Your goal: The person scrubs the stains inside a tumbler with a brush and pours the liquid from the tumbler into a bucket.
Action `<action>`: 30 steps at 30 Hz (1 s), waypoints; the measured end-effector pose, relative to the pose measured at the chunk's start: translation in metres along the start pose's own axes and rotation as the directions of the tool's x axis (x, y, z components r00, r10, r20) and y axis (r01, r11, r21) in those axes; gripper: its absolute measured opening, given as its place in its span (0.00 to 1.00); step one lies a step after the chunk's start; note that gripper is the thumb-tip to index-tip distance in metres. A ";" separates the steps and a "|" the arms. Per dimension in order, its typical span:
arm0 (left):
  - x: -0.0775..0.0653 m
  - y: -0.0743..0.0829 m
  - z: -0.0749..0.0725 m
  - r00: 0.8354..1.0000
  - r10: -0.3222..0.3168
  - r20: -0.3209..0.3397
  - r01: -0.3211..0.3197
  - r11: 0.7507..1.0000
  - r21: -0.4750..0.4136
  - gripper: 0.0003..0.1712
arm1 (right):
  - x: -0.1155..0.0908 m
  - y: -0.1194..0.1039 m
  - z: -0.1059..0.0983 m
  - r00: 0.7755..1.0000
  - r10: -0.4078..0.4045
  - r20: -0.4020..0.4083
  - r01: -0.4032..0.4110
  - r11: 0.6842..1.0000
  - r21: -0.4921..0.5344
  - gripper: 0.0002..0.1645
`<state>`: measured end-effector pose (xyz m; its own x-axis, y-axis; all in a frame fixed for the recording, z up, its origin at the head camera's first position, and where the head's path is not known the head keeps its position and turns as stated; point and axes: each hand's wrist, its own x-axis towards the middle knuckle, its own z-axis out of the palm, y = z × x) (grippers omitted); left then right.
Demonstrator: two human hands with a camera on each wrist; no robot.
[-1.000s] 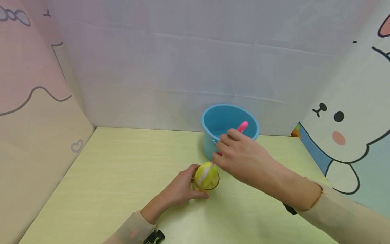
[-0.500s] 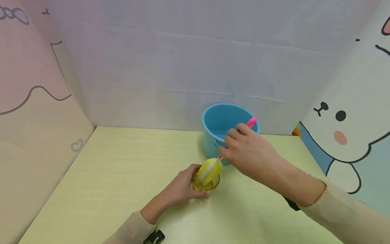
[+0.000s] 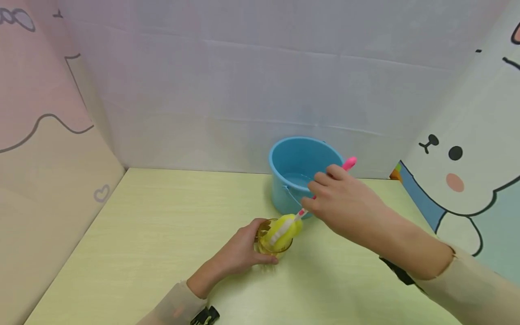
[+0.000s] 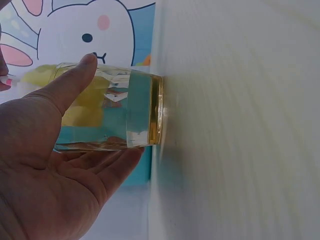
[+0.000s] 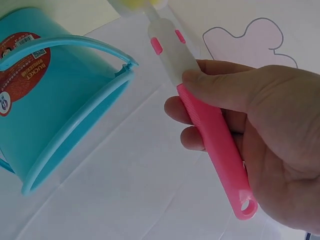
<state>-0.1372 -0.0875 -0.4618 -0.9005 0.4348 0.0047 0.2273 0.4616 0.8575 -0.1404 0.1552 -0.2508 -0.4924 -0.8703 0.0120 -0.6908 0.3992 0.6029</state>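
In the head view my left hand [image 3: 239, 253] grips an amber see-through glass cup [image 4: 137, 110] from its left side. The left wrist view shows the thumb on one side of the cup and fingers on the other, its base on or close to the table. My right hand [image 3: 349, 203] holds a cup brush by its pink and white handle [image 5: 215, 140], thumb along the handle. The brush's yellow and white sponge head [image 3: 284, 231] sits tilted in the cup's mouth, partly inside and leaning over the right rim.
A blue bucket [image 3: 280, 192] with a thin handle stands just behind the cup, against the white back wall [image 3: 195, 99]. My right hand is in front of the bucket's right side. The pale yellow table [image 3: 162, 216] is bounded by printed walls left and right.
My right hand has moved right, tilting the brush handle further over. The sponge head has shifted from the cup's middle toward its right rim. My left hand and the cup have stayed in place.
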 end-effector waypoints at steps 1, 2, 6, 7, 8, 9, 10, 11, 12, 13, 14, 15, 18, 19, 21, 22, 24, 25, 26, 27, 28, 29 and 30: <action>0.000 0.000 0.000 1.000 -0.001 -0.001 0.001 1.000 0.001 0.54 | -0.001 0.000 0.000 1.000 -0.002 0.005 0.002 1.000 0.005 0.18; 0.000 0.001 0.000 1.000 -0.002 -0.002 0.002 1.000 0.001 0.54 | -0.001 0.000 -0.001 1.000 -0.003 0.009 0.003 1.000 0.012 0.19; 0.000 0.001 0.000 1.000 -0.003 -0.002 0.003 1.000 -0.007 0.53 | -0.003 0.000 -0.001 1.000 -0.011 0.006 0.011 0.999 0.038 0.19; 0.000 0.001 0.000 1.000 -0.002 -0.001 0.002 1.000 -0.009 0.53 | -0.003 0.000 -0.001 1.000 -0.012 0.000 0.012 0.999 0.041 0.19; 0.000 0.001 0.000 1.000 -0.001 -0.001 0.001 1.000 -0.014 0.53 | -0.003 0.000 -0.001 1.000 -0.012 -0.006 0.013 0.999 0.043 0.20; 0.001 0.001 0.001 1.000 0.001 0.001 -0.001 1.000 -0.021 0.53 | -0.002 -0.001 0.000 1.000 -0.013 -0.013 0.014 0.999 0.043 0.20; 0.001 0.000 0.001 1.000 0.003 0.002 -0.003 1.000 -0.027 0.52 | -0.002 -0.001 0.001 1.000 -0.013 -0.021 0.014 0.999 0.043 0.20; 0.001 0.000 0.001 1.000 0.006 0.004 -0.006 0.999 -0.034 0.52 | -0.002 -0.001 0.001 0.999 -0.012 -0.029 0.014 0.999 0.042 0.20; 0.001 0.000 0.001 1.000 0.008 0.006 -0.008 0.999 -0.038 0.52 | -0.002 -0.001 0.002 0.999 -0.012 -0.036 0.013 0.999 0.039 0.20; 0.001 -0.001 0.000 1.000 0.011 0.007 -0.011 0.999 -0.043 0.52 | -0.001 -0.001 0.003 0.999 -0.010 -0.043 0.012 0.999 0.036 0.20; 0.001 -0.001 0.000 1.000 0.013 0.009 -0.013 0.999 -0.049 0.52 | -0.001 -0.001 0.004 0.999 -0.010 -0.048 0.011 0.999 0.033 0.20; 0.001 -0.001 0.000 1.000 0.015 0.011 -0.014 0.999 -0.052 0.52 | 0.000 -0.002 0.005 0.999 -0.008 -0.054 0.010 1.000 0.029 0.21; 0.001 -0.001 0.000 1.000 0.013 0.013 -0.013 0.998 -0.054 0.53 | 0.001 -0.002 0.007 0.998 0.004 -0.061 -0.003 1.000 0.022 0.21; 0.001 -0.002 0.000 1.000 0.013 0.013 -0.012 0.999 -0.053 0.53 | 0.001 -0.002 0.007 0.998 0.011 -0.063 -0.009 1.000 0.023 0.21; 0.001 -0.002 0.000 1.000 0.010 0.011 -0.009 0.999 -0.047 0.53 | 0.001 -0.001 0.009 0.997 0.027 -0.067 -0.026 0.999 0.030 0.21; 0.001 -0.002 0.000 1.000 0.009 0.010 -0.009 0.999 -0.044 0.53 | 0.001 -0.001 0.010 0.997 0.036 -0.066 -0.034 0.999 0.032 0.21; 0.001 -0.002 0.000 1.000 0.007 0.006 -0.007 0.999 -0.035 0.53 | 0.000 0.001 0.013 0.997 0.049 -0.064 -0.047 0.998 0.041 0.21; 0.002 -0.002 0.000 1.000 0.004 0.005 -0.004 1.000 -0.029 0.53 | 0.000 0.001 0.013 0.997 0.054 -0.059 -0.052 0.998 0.044 0.21; 0.002 -0.002 0.000 1.000 0.003 0.004 -0.003 1.000 -0.023 0.53 | 0.000 0.002 0.013 0.997 0.059 -0.054 -0.056 0.997 0.048 0.20; 0.002 -0.002 0.000 1.000 0.002 0.004 -0.002 1.000 -0.019 0.53 | -0.001 0.002 0.013 0.997 0.061 -0.049 -0.059 0.997 0.051 0.20; 0.002 -0.001 0.000 1.000 0.000 0.003 0.000 1.000 -0.017 0.54 | -0.001 0.003 0.013 0.997 0.065 -0.041 -0.062 0.997 0.053 0.20; 0.002 -0.001 0.000 1.000 -0.001 0.002 0.001 1.000 -0.013 0.54 | -0.001 0.003 0.013 0.997 0.069 -0.037 -0.067 0.996 0.059 0.19; 0.002 -0.001 0.000 1.000 0.000 0.003 0.001 1.000 -0.012 0.54 | -0.002 0.004 0.012 0.997 0.073 -0.032 -0.071 0.996 0.062 0.19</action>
<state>-0.1392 -0.0870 -0.4628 -0.8995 0.4369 0.0028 0.2223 0.4524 0.8637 -0.1483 0.1619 -0.2581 -0.5246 -0.8475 0.0811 -0.6855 0.4770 0.5500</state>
